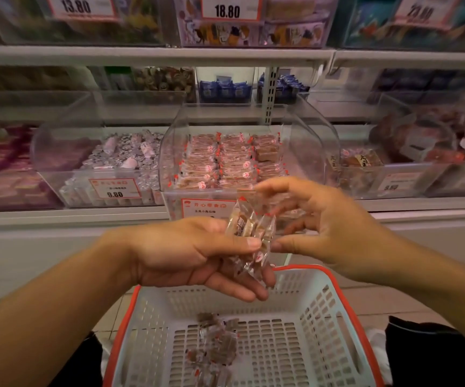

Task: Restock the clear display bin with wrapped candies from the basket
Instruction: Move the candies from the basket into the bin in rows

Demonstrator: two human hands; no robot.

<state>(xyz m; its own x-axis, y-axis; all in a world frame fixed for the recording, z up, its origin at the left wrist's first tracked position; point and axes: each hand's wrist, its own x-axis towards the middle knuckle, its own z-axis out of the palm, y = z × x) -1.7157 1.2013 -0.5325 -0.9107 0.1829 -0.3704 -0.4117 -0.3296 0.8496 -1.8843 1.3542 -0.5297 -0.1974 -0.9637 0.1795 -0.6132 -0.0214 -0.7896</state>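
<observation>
My left hand [197,255] grips a small bunch of clear-wrapped brown candies [250,236] between thumb and fingers, above the basket. My right hand [323,224] hovers just right of the bunch, fingers spread and loosely bent, holding nothing that I can make out. The clear display bin [304,152] stands straight ahead on the shelf, with neat rows of the same wrapped candies [231,160] inside. Below my hands sits the white basket with a red rim [345,317]; several loose candies [214,347] lie on its floor.
Neighbouring clear bins hold other sweets: silver-wrapped ones [119,160] to the left, dark packets [359,163] to the right. A price label [197,208] hangs on the front of the middle bin. An upper shelf [153,55] with more bins runs overhead.
</observation>
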